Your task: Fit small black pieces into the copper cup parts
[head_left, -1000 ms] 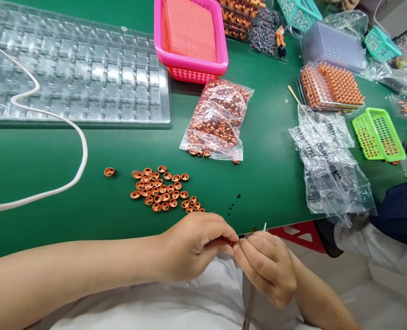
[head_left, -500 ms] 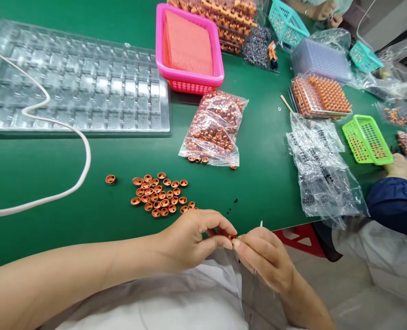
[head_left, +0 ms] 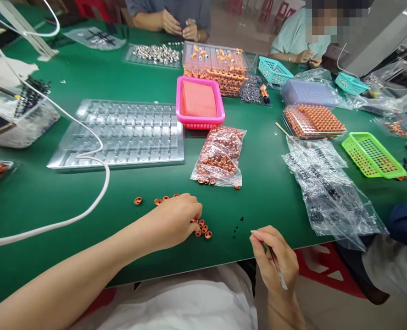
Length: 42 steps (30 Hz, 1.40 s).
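Note:
My left hand point(head_left: 175, 217) reaches over the pile of small copper-coloured cups point(head_left: 204, 228) on the green table. Its fingers are bent down at the pile's right part, and whether they pinch a cup is hidden. Over the table's front edge, my right hand point(head_left: 275, 256) holds a thin tool point(head_left: 276, 266) across its palm, with thumb and forefinger tips together. Several tiny black pieces point(head_left: 236, 228) lie between my hands. One cup point(head_left: 138, 200) sits apart at the left.
Behind the pile lie a bag of copper cups point(head_left: 220, 156), a clear tray point(head_left: 127, 133) and a pink basket point(head_left: 200, 103). A white cable point(head_left: 103, 183) crosses the left. Plastic bags point(head_left: 327, 183) and a green basket point(head_left: 373, 155) are at right. People sit across and at right.
My left hand has left my right hand and moved left onto the pile. My right hand has shifted slightly right, tool still in it. The view has tilted up, showing more of the table's far side.

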Available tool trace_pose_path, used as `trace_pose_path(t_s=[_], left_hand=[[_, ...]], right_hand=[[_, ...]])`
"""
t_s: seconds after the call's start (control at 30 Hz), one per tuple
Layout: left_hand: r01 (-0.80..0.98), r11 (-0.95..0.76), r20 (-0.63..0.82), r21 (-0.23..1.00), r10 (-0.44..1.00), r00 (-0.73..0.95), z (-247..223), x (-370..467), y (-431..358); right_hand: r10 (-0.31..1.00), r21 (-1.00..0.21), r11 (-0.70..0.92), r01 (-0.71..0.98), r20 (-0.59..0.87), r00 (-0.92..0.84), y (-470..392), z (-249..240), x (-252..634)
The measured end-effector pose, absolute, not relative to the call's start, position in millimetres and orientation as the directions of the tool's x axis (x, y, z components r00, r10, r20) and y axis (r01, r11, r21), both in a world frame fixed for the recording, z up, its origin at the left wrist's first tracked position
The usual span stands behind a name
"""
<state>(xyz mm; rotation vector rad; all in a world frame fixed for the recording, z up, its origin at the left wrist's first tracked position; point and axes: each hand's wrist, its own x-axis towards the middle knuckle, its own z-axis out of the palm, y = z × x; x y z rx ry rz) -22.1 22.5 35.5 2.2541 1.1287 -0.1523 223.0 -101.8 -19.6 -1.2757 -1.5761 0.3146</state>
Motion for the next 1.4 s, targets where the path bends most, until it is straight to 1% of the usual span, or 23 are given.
trace_pose_path(t_s=[0.1,0.17,0.27,0.33,0.37,0.43,0.57,0.7,0.77,0.83,0.93,1.0,1.1,1.23,1.27,1.33,1.4], left_hand=[[0.804,-0.465,-0.42,0.371,0.688,0.592,39,-31,27],[0.81,-0.457,-0.402,0.367,0.707,0.582,41,-32,29],[0.769,-0.476,-0.29,0.426,0.734,0.615,39,-19,31],[0.674,-0.568,-0.171,0.472,0.691,0.702,32,1,31],[0.626,-0.634,-0.12,0.455,0.653,0.748,27,13,32],[0.579,-0.741,-0.083,0.339,0.59,0.803,14,39,36],[0.596,-0.765,-0.088,0.246,0.595,0.799,-5,77,49],[0.622,-0.759,-0.101,0.194,0.615,0.782,-11,88,59],[0.627,-0.755,-0.094,0.19,0.622,0.777,-13,88,62],[0.63,-0.752,-0.08,0.195,0.628,0.774,-15,89,62],[0.627,-0.753,-0.053,0.201,0.631,0.774,-17,89,60],[0.622,-0.757,-0.035,0.202,0.629,0.777,-18,87,56],[0.62,-0.754,-0.017,0.217,0.632,0.775,-17,76,47],[0.625,-0.731,0.003,0.275,0.651,0.759,-15,47,24],[0.611,-0.728,0.023,0.311,0.649,0.761,-15,39,17],[0.524,-0.712,0.181,0.468,0.658,0.731,-16,26,5],[0.438,-0.702,0.288,0.562,0.662,0.692,-18,18,-3]], right_hand=[[0.833,-0.732,0.411,0.543,0.543,0.102,-101,-22,227],[0.839,-0.75,0.393,0.533,0.529,0.126,-102,-24,229],[0.851,-0.772,0.352,0.53,0.499,0.161,-103,-27,231],[0.857,-0.777,0.336,0.532,0.486,0.168,-102,-29,229],[0.858,-0.776,0.336,0.533,0.486,0.166,-102,-29,228],[0.865,-0.778,0.337,0.531,0.479,0.153,-102,-29,226],[0.882,-0.8,0.324,0.505,0.449,0.146,-107,-30,228],[0.886,-0.837,0.266,0.478,0.408,0.221,-119,-34,239],[0.894,-0.885,0.202,0.42,0.341,0.291,-123,-35,243],[0.898,-0.936,0.158,0.313,0.268,0.35,-123,-35,246],[0.888,-0.969,0.202,0.142,0.242,0.391,-115,-36,246],[0.877,-0.963,0.242,0.117,0.269,0.397,-109,-37,246],[0.887,-0.967,0.215,0.138,0.252,0.386,-104,-43,247],[0.925,-0.984,0.162,0.069,0.176,0.338,-108,-51,249],[0.932,-0.987,0.152,0.048,0.16,0.325,-109,-52,250],[0.94,-0.993,0.113,0.024,0.115,0.323,-111,-52,249],[0.936,-0.998,0.05,0.036,0.059,0.348,-110,-50,246]])
